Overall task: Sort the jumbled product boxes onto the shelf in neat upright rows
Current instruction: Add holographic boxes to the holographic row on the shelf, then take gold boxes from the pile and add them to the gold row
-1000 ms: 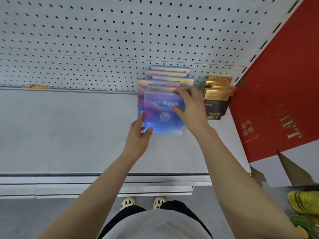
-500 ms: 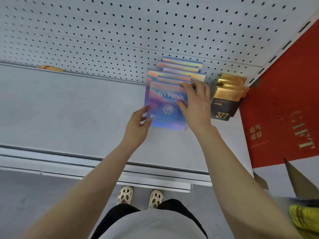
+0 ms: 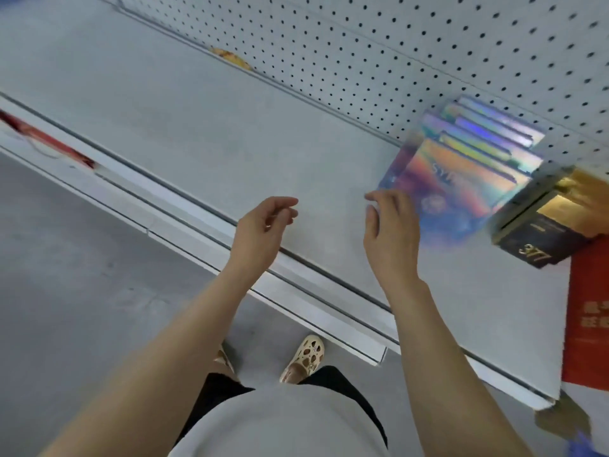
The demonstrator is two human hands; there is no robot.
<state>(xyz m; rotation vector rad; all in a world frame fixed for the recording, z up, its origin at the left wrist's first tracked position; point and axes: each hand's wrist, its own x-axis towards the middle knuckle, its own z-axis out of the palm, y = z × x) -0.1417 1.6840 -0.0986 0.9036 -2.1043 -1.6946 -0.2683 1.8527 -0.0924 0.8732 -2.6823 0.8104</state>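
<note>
A row of iridescent blue-purple boxes (image 3: 461, 179) stands upright on the grey shelf (image 3: 230, 136), against the pegboard at the right. Beside it on the right stands a row of black and gold boxes (image 3: 540, 235) marked 377. My right hand (image 3: 390, 235) hovers just left of the front iridescent box, fingers loosely curled, holding nothing. My left hand (image 3: 263, 229) hangs above the shelf's front edge, apart from the boxes, its fingers loosely curled and empty.
A white pegboard (image 3: 428, 44) backs the shelf. A large red gift box (image 3: 586, 324) stands at the far right. A small orange item (image 3: 230, 57) lies at the shelf's back. A red strip (image 3: 46, 140) lies on the front rail at left. My feet are on the grey floor below.
Both hands have let go of the front iridescent box and drawn back toward me and to the left. The view has swung left and tilted.
</note>
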